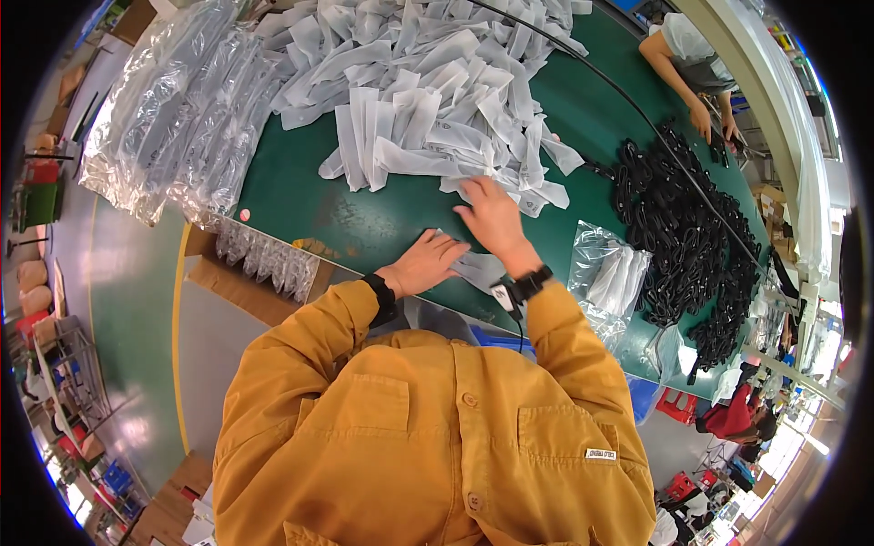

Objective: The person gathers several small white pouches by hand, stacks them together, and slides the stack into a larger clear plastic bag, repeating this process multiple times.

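My left hand [424, 264] rests near the front edge of the green table, its fingers stretched out over a small translucent bag [480, 270]. Part of that bag is hidden beneath my hand and right wrist. Farther up, my right hand [494, 217] reaches to the near edge of a large heap of narrow, frosted plastic bags [428, 100]. Its thumb stands apart from the fingers, and the fingertips touch the lowest bags of the heap. No bag is visibly gripped in it.
Large clear packs of bags [182, 109] lie at the left. A pile of black cables [687, 237] covers the right side, near a clear bag of white pieces [610, 278]. A co-worker's hands [715, 120] are at the far right. An open carton [264, 264] stands below the table's left edge.
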Demonstrator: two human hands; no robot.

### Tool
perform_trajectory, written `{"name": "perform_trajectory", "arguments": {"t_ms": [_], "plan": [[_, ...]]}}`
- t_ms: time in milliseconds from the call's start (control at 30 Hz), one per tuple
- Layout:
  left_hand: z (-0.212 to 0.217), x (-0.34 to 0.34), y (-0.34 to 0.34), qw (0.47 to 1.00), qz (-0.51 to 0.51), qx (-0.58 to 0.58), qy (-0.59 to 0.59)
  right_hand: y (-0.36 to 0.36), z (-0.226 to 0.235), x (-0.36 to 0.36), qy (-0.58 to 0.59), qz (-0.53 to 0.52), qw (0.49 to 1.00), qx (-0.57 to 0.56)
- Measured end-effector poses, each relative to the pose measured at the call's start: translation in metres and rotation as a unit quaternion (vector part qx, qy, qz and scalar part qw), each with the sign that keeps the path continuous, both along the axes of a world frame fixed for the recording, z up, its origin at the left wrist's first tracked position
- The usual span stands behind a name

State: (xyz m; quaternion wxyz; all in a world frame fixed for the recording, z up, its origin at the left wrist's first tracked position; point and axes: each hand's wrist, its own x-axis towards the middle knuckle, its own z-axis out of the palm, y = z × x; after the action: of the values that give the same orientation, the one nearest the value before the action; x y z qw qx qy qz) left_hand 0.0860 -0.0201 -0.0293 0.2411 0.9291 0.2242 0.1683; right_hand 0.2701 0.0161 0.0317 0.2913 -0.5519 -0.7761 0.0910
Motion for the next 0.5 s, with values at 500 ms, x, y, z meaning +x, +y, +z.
{"name": "perform_trajectory", "arguments": {"t_ms": [500], "plan": [[0.012, -0.024, -0.012, 0.996, 0.046, -0.042, -0.057, -0.059, -0.051, 0.019, 0.543, -0.261, 0.760, -0.244]]}}
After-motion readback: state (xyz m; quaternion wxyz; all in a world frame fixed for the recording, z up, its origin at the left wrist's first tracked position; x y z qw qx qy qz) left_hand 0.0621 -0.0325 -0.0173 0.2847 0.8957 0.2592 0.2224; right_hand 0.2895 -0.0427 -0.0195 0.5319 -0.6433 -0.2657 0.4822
